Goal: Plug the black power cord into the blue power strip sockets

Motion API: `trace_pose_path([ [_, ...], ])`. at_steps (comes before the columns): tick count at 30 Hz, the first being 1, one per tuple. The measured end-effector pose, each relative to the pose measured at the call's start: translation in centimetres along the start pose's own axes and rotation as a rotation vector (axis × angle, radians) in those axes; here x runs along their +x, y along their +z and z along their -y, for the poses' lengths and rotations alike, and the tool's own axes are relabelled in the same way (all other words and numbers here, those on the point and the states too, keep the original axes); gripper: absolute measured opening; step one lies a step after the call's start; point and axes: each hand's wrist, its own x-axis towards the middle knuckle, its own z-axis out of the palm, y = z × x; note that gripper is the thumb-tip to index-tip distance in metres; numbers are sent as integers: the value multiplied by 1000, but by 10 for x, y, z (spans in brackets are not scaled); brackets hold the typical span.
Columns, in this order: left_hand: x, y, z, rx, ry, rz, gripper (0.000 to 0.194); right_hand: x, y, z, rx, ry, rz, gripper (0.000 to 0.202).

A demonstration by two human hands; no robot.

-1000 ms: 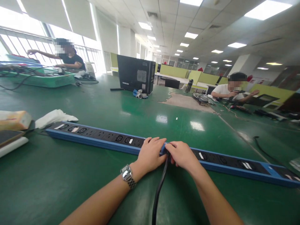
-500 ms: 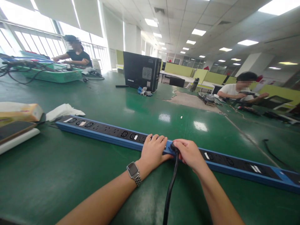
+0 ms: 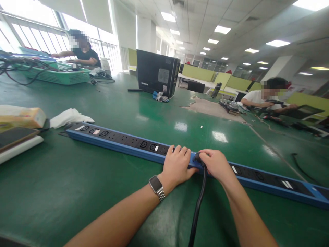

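Note:
A long blue power strip [image 3: 128, 151] with black socket panels lies across the green table in front of me. Over its middle, my left hand [image 3: 177, 163] is wrapped, fingers on the top face and thumb along the near side. Just to the right, my right hand [image 3: 214, 163] pinches a black plug [image 3: 197, 157] against the strip's blue middle section. From the plug a thick black cord [image 3: 199, 206] runs down toward me. How far the plug sits in a socket I cannot tell, as my fingers cover part of it.
At left lie a tissue pack [image 3: 23, 116], a crumpled white tissue [image 3: 69, 117] and a phone [image 3: 15, 137]. Farther back stand a green basket [image 3: 64, 77] of cables and a black computer case [image 3: 156, 72] with gloves [image 3: 160, 97]. Two people sit at the table's far sides.
The power strip has slid a little to the right past the tissue, and both my hands have moved with it. My grips look the same.

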Motion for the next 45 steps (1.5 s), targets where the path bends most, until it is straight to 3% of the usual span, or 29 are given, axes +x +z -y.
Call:
trace_pose_path([
  [8, -5, 1, -3, -15, -7, 2, 59, 6, -5, 22, -456, -140, 149, 34],
  [14, -1, -2, -7, -25, -2, 25, 62, 0, -7, 17, -477, -75, 154, 37],
  [17, -2, -19, 19, -14, 30, 73, 76, -8, -10, 18, -337, 9, 144, 42],
  [22, -16, -49, 91, 144, -80, 134, 86, -19, -2, 19, -251, 10, 33, 36],
  [24, -19, -52, 104, 183, -89, 144, 83, -22, 3, 17, -274, 12, -30, 36],
  [26, -20, -50, 104, 200, -90, 135, 82, -26, 3, 15, -286, -1, -87, 36],
  [29, -18, -45, 93, 203, -92, 124, 81, -35, -24, 17, -214, -7, -280, 36],
  [31, -16, -44, 89, 205, -83, 130, 80, -41, -60, 20, -118, 36, -499, 41],
  [33, -14, -45, 89, 213, -74, 140, 79, -45, -100, 20, -44, 63, -612, 49],
  [35, -14, -46, 90, 230, -72, 146, 78, -47, -129, 9, -55, 78, -554, 54],
  [37, -14, -46, 91, 244, -65, 153, 77, -46, -140, -15, -89, 98, -377, 52],
  [40, -14, -46, 92, 240, -58, 152, 76, -41, -124, -60, -77, 97, -87, 50],
  [43, -14, -47, 91, 214, -72, 146, 77, -36, -100, -92, -71, 61, -9, 49],
  [45, -14, -47, 90, 207, -74, 143, 77, -34, -91, -98, -100, 50, -11, 47],
])
